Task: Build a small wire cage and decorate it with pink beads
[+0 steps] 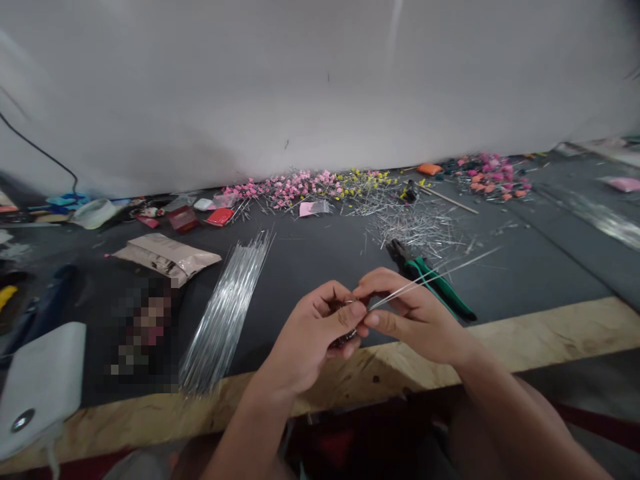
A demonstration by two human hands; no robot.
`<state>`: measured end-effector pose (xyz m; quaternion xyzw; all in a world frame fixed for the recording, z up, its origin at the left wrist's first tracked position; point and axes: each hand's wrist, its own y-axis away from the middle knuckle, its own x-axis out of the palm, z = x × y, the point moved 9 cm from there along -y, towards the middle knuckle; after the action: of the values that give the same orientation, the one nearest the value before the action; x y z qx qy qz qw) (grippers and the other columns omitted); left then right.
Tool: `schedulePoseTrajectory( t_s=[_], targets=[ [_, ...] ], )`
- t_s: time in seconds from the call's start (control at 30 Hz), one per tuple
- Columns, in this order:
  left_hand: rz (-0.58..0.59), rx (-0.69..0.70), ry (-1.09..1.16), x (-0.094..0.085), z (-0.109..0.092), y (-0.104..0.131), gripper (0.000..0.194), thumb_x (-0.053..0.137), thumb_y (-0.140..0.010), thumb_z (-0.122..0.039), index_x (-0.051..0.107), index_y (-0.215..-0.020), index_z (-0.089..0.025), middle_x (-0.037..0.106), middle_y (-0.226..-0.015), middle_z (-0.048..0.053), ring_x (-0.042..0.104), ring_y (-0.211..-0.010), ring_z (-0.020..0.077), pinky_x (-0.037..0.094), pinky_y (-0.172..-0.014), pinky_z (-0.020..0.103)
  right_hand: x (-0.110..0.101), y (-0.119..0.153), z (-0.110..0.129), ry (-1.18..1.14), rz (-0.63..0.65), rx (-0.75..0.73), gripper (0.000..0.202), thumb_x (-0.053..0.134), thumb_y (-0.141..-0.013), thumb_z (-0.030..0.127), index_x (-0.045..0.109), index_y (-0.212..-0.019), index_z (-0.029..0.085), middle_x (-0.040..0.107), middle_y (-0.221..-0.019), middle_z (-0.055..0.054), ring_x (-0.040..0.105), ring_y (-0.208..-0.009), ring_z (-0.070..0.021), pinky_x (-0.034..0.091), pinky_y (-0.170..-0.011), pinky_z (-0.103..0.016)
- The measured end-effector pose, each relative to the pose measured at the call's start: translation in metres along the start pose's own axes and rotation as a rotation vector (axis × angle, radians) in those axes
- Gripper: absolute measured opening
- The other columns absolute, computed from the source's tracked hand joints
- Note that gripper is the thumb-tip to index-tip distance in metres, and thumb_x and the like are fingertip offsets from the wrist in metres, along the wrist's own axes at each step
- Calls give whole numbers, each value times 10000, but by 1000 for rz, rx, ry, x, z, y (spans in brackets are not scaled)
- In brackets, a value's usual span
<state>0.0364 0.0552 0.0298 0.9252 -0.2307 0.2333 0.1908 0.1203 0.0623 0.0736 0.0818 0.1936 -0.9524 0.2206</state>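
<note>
My left hand (325, 327) is closed around a small dark object (345, 337), mostly hidden by the fingers, so its shape is unclear. Beside it, my right hand (400, 310) pinches thin metal wires (425, 279) close to that object. The wires slant up to the right, over green-handled pliers (443, 287) lying on the dark table. The fingertips of both hands meet near the table's front edge. A bundle of straight silver wires (227, 313) lies to the left of my hands.
Along the wall sit pink flower pieces (300, 187), yellow ones (363, 181), loose wire pieces (420, 227) and orange-pink pieces (495, 177). At left are a plastic packet (167, 255) and a white device (45, 383). Pale wood (540, 333) edges the table.
</note>
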Motion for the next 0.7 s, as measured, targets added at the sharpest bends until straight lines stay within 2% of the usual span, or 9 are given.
schedulePoseTrajectory(
  t_s=[0.17,0.4,0.53,0.7],
  targets=[
    [69,-81,66,6,7,2,187,627,-778,-250,482,-708,-155,560,-555,-41,392,-382,10,258,-368,135,-1,-1,5,116,69,-29,223,618,-794,280,557,-1006,246,557,-948,-19,528,-895,-143,422,-801,-274],
    [86,-81,40,5,5,2,194,657,-752,-248,490,-771,-152,575,-615,-28,425,-398,11,218,-372,132,-2,-1,7,180,44,-20,125,571,-830,252,538,-947,226,549,-926,-12,514,-881,-127,402,-784,-243],
    [36,-27,-10,3,1,1,170,636,-772,-237,488,-785,-153,587,-649,-22,441,-424,13,240,-389,131,-5,-1,5,222,-20,-15,77,534,-852,268,533,-915,223,550,-916,-21,514,-882,-137,399,-789,-256],
    [-79,71,-148,-4,-5,-1,144,599,-802,-260,493,-797,-163,592,-668,-26,471,-474,22,333,-438,139,-6,1,-8,228,-82,114,81,494,-870,290,528,-881,217,559,-848,-10,530,-795,-127,414,-729,-249]
  ],
)
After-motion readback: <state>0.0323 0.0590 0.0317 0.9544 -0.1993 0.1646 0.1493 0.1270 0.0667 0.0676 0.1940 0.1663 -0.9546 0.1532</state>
